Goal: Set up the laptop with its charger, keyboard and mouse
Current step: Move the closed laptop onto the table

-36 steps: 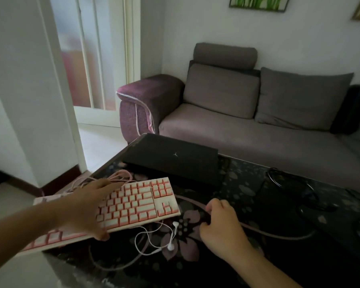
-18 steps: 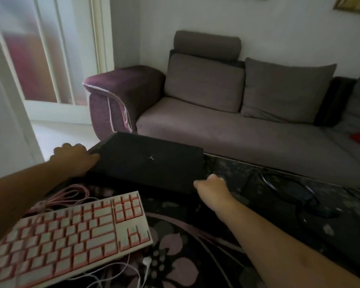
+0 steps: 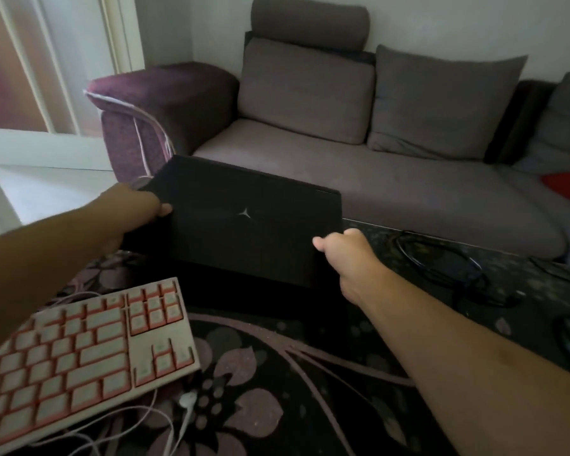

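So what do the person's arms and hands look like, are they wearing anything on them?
Nothing visible is worn. Both forearms are bare as far as the picture shows them, with no sleeve or cuff in view. The left hand and the right hand are bare too: no gloves, and no watch, bracelet or ring shows on the parts in view. The far sides of the fingers are hidden, so a ring there cannot be ruled out.

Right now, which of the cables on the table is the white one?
The earphone cable trailing from under the pink-and-white keyboard at the near left; the coiled cable on the far right beside the laptop is black.
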Demonstrator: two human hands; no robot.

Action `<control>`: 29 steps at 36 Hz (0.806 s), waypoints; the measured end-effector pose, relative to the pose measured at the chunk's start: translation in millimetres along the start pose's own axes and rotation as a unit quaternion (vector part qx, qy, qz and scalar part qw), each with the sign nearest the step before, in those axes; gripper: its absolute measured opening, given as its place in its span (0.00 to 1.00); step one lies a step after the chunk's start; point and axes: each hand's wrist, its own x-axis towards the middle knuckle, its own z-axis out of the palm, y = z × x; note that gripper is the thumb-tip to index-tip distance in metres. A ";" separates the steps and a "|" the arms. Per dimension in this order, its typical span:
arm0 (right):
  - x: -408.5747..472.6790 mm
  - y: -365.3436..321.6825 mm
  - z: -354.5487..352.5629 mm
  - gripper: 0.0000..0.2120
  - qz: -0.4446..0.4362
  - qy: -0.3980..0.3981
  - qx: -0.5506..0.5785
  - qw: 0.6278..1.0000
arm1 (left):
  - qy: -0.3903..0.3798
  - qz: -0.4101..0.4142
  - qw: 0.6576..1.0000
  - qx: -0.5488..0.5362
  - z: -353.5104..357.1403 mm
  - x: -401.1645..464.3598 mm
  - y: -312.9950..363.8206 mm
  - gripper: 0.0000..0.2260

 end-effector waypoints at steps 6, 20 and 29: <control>-49.5 21.4 -106.5 0.35 0.011 0.061 -0.035 0.997 | -0.044 0.032 0.998 -0.018 41.6 -75.8 33.2 0.16; -158.1 92.1 -232.9 0.36 0.024 0.089 0.003 0.996 | -0.103 -0.065 0.993 0.000 112.8 -223.3 11.7 0.22; -160.6 102.8 -220.7 0.36 0.071 0.055 -0.007 0.996 | -0.072 -0.063 0.988 0.118 103.0 -230.3 -2.1 0.22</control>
